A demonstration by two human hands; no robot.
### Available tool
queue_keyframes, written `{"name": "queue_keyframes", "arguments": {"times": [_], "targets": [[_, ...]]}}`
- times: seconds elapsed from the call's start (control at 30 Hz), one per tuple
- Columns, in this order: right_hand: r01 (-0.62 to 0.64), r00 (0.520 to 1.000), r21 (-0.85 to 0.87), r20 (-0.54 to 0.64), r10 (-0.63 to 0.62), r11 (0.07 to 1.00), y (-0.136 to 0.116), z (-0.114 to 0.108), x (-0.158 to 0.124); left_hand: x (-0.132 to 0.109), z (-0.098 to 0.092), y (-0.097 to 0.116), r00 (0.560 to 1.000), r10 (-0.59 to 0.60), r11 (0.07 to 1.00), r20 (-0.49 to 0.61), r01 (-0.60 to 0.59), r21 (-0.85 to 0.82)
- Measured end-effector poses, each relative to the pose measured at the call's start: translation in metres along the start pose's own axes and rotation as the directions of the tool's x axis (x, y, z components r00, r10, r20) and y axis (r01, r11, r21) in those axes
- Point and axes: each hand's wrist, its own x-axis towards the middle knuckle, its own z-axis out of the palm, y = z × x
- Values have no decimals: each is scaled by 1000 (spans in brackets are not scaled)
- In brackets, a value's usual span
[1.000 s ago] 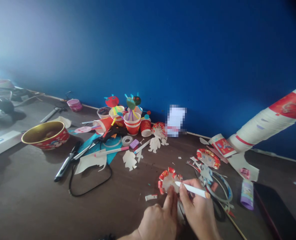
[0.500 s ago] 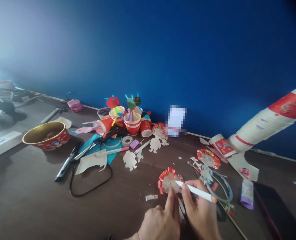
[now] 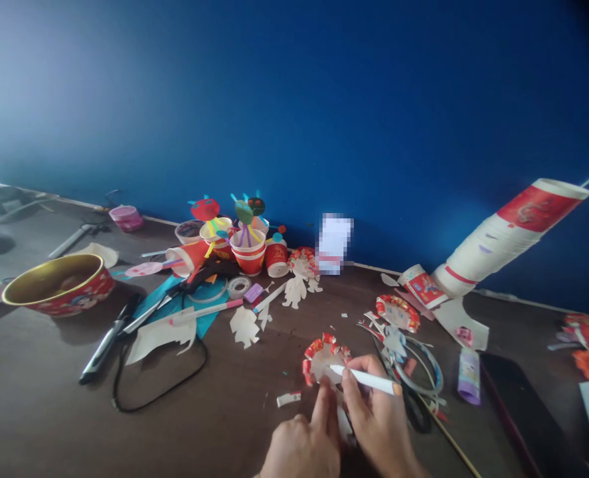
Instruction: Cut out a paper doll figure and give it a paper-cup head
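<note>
My right hand (image 3: 381, 415) holds a white marker pen (image 3: 366, 378) in a writing grip. The pen's tip rests on or just above the pale middle of a paper-cup cutout (image 3: 323, 362) with rolled red strips around its rim. My left hand (image 3: 307, 438) is closed beside it, index finger stretched forward and pressing the cutout's near edge. Part of the cutout is hidden under my fingers. White paper (image 3: 344, 425) shows between my hands. A small paper scrap (image 3: 289, 399) lies left of the cutout.
Right of my hands lie a similar cutout (image 3: 398, 313), scissors (image 3: 418, 411), a glue stick (image 3: 469, 377) and a dark phone (image 3: 518, 411). Stacked cups (image 3: 498, 236) lean behind. Leftward are a red-gold bowl (image 3: 70, 305), a black cable (image 3: 159, 401) and cup figures (image 3: 248, 255).
The view has turned slightly right, so most things sit farther left. Both hands stay at the cutout, with the pen tip shifted slightly over its pale middle.
</note>
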Motion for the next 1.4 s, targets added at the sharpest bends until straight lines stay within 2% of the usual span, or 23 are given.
{"name": "queue_keyframes", "arguments": {"times": [0.23,0.6,0.9,1.17,1.4], "targets": [[0,1000,-22,19,1,1000,-2,-2,0,1,-1,0,997,6,1000,72,-5,-17],[-99,995,54,28,98,994,10,2,-2,1,-5,1,999,7,1000,36,-6,-22],[8,1000,-76,19,-7,997,7,2,0,0,-4,2,1000,-11,1000,9,12,-13],[23,999,-128,25,-20,991,8,3,-2,-1,-4,1,1000,1,1000,24,-1,-25],[18,1000,-108,25,-16,994,8,4,0,0,5,-1,999,47,997,23,-46,-55]]}}
